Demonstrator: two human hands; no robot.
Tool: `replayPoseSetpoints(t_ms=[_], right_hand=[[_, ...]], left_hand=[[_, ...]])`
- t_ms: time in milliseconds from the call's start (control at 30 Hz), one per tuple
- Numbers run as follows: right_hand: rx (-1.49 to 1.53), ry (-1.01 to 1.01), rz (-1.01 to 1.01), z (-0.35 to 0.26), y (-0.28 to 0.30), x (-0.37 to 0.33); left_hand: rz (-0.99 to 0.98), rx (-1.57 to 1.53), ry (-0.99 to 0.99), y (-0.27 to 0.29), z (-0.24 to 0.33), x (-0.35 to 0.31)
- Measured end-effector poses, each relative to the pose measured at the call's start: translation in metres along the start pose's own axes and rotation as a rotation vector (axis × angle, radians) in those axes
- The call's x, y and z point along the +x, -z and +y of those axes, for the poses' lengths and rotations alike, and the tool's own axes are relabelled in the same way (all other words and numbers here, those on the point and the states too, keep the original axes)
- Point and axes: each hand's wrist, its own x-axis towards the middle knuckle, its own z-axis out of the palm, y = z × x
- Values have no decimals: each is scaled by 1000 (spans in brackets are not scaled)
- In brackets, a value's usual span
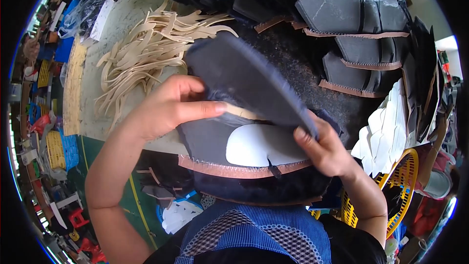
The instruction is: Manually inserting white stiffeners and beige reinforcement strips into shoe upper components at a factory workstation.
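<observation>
A dark grey fabric panel (pixel 200 139) with a brown stitched lower edge is in front of me, its upper flap (pixel 232 66) raised and leaning to the right. On the panel's lower part lies a white rounded piece (pixel 249 145). Inside the fold runs a narrow beige strip (pixel 244 112). My left hand (pixel 168 102) is closed at the strip's left end, one fingertip pressed on it; its other fingers are partly hidden near the flap. My right hand (pixel 325 149) grips the panel's right side, thumb on top, the remaining fingers mostly out of sight.
A heap of loose beige strips (pixel 141 44) lies at the far left of the table. Stacked dark panels (pixel 342 12) with brown edges fill the far right. White cut pieces (pixel 383 132) are piled at the right, near a yellow plastic basket (pixel 408 171).
</observation>
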Motion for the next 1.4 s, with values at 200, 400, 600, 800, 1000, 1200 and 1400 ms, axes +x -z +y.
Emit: replayPoseSetpoints(t_ms=[200,400,600,800,1000,1200,1400], right_hand=[[-715,393,52,-12,-29,4],[-969,406,47,-11,-36,4],[-1167,415,-151,-36,-26,23],[-1100,501,-169,-34,-24,28],[-1135,635,1,-13,-2,-4],[-1119,582,-149,-3,-58,-80],[-717,420,-140,34,-56,-104]], left_hand=[[55,334,-610,-1,-42,8],[231,630,-742,-2,-59,12],[121,1335,-1013,30,-53,5],[-15,1501,-969,35,-31,3],[84,1272,-934,14,-29,3],[126,1251,-1141,-9,35,23],[757,1011,-1380,-70,135,103]])
